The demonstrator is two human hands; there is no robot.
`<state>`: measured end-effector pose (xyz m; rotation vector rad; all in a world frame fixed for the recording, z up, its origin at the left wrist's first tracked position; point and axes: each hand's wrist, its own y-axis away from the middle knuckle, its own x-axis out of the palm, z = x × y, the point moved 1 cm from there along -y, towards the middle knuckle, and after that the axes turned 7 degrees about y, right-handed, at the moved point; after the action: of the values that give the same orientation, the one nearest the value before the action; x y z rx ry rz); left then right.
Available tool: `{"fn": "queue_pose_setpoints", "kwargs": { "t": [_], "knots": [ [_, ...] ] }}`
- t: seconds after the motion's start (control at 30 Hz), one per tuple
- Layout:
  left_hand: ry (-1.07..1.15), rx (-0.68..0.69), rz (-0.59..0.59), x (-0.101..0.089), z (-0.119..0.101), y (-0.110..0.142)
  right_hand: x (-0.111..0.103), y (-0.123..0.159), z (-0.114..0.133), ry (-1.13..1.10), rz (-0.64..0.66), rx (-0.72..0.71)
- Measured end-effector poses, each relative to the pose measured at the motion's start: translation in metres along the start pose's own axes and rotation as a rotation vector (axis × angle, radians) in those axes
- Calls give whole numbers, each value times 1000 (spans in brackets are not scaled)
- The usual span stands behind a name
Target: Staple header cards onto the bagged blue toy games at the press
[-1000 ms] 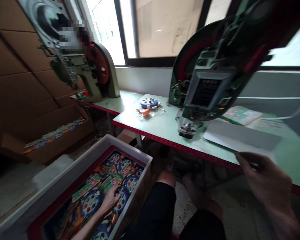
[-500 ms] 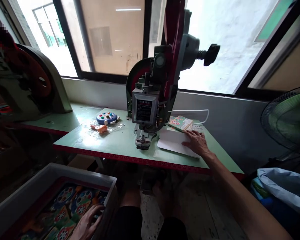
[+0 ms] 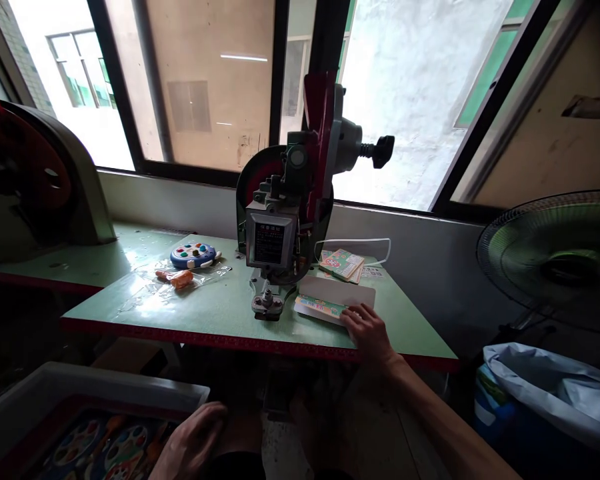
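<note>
On the right of the bench, a white card (image 3: 337,289) lies folded, with a colourful printed strip showing along its near part. My right hand (image 3: 367,330) is on the near right edge of this card, fingers closed around it. To its left stands a riveting or press machine (image 3: 273,237), with a small metal anvil (image 3: 267,303) at its foot. Low on the left, my left hand (image 3: 193,437) hangs beside the grey bin's rim (image 3: 130,380), fingers curled together, no object seen in them. Inside the bin lie several toys (image 3: 125,447) with round coloured dials.
Left on the green bench (image 3: 155,320) are a blue toy (image 3: 194,255) and an orange piece (image 3: 181,279) on clear plastic. Printed cards (image 3: 343,265) lie behind the folded one. A fan (image 3: 555,260) and a lined bag (image 3: 540,393) stand right; another machine (image 3: 75,180) stands left.
My right hand has folded the card's near part over, so the printed side shows. My left hand has moved up and right, out of the bin to its rim. The view has shifted.
</note>
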<state>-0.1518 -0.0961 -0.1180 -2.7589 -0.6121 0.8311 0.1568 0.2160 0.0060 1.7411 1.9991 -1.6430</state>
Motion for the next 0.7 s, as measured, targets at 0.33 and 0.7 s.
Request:
{"fn": "queue_pose_setpoints", "kwargs": {
  "t": [0.33,0.7],
  "knots": [
    [83,353,-17,17,-141,-101,-107,-23,4,-545,-55,222],
    [101,220,231,36,-77,-81,-165,307,-69,92,342,1100]
  ]
}}
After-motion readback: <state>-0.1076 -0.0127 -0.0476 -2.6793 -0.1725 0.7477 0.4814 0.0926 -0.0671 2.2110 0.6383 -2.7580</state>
